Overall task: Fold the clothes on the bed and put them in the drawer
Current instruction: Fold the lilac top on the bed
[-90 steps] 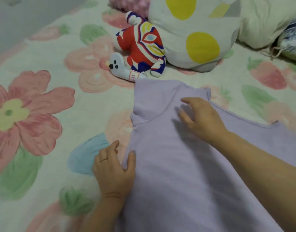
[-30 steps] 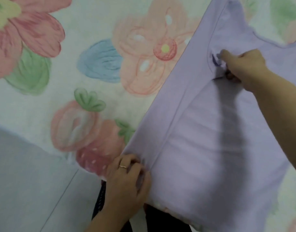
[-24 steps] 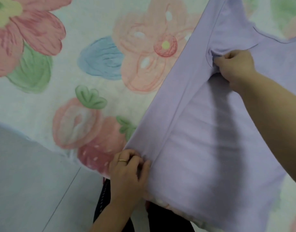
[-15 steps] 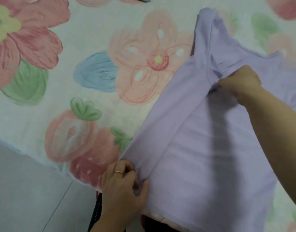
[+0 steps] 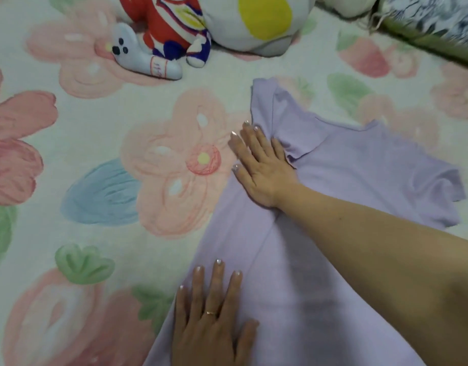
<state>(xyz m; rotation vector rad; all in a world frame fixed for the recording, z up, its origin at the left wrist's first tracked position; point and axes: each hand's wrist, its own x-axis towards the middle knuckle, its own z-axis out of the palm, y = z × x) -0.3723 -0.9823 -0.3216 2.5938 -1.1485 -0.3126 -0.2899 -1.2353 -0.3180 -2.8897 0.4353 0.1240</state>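
A lilac short-sleeved top [image 5: 359,175] lies spread on the flower-printed bed cover [image 5: 100,143], its left side folded inward along a long diagonal edge. My right hand [image 5: 262,167] lies flat with straight fingers on the fold near the left sleeve. My left hand [image 5: 211,318], wearing a ring, presses flat with spread fingers on the lower part of the same folded edge. The right sleeve sticks out unfolded at the right.
A red, white and blue plush toy [image 5: 159,40] lies at the top beside a white pillow with yellow dots [image 5: 256,22]. A dark patterned cushion [image 5: 433,19] sits in the top right corner.
Both hands pinched the left side of the top and folded it inward. They have let go and now lie flat on the fold. The view has tilted up, off the floor.
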